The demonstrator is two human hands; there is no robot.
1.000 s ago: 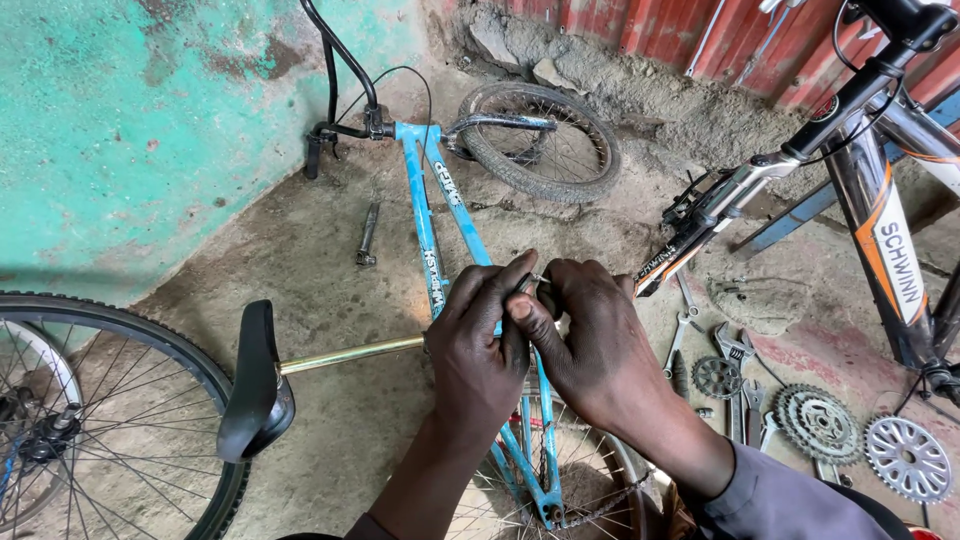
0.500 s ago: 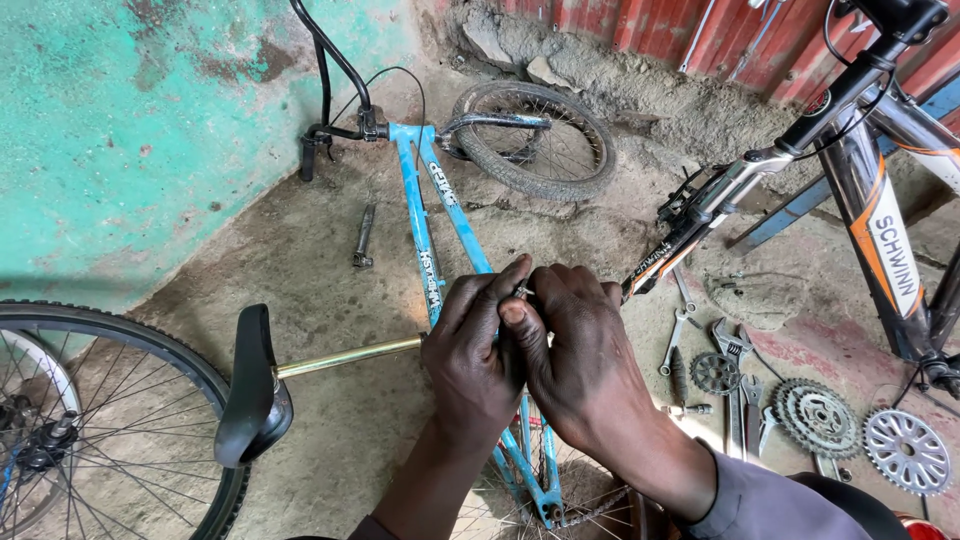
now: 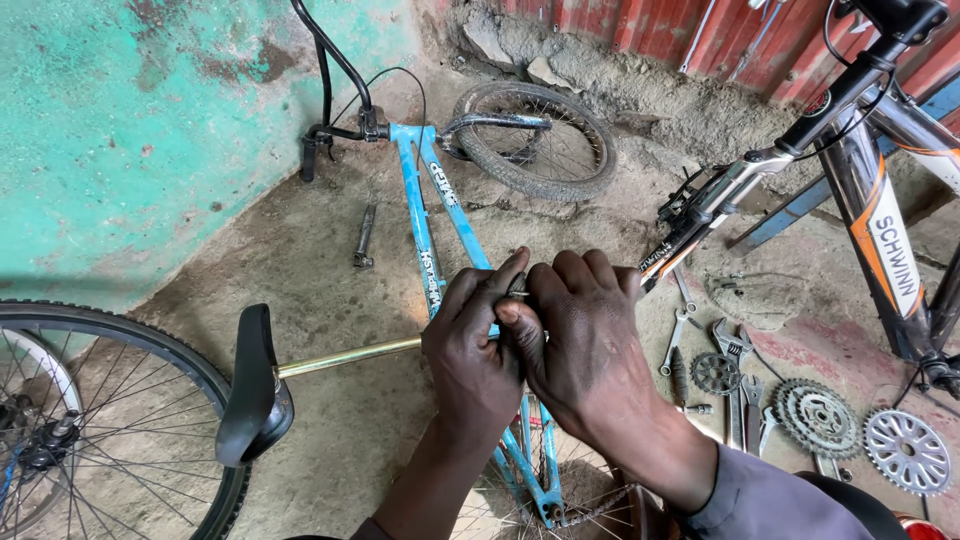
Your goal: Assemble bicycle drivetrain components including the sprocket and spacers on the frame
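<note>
The left hand [image 3: 478,352] and right hand [image 3: 580,335] are pressed together at the scene centre, above the blue bicycle frame [image 3: 432,215] lying on the ground. Their fingertips pinch 1 small metal part [image 3: 517,292], mostly hidden. It is judged rigid, light and easily dropped; grip its exposed end firmly. Wrenches [image 3: 730,350] lie right.

A rough, stained turquoise plaster wall [image 3: 120,120] rose along the left. The bare, dusty grey-brown earth floor [image 3: 300,250] spread below it, with a pinkish patch at its right edge. Rusty red corrugated metal sheeting [image 3: 690,30] closed the far side, with broken grey rubble [image 3: 530,60] heaped at its foot. Even daylight lit the scene.
</note>
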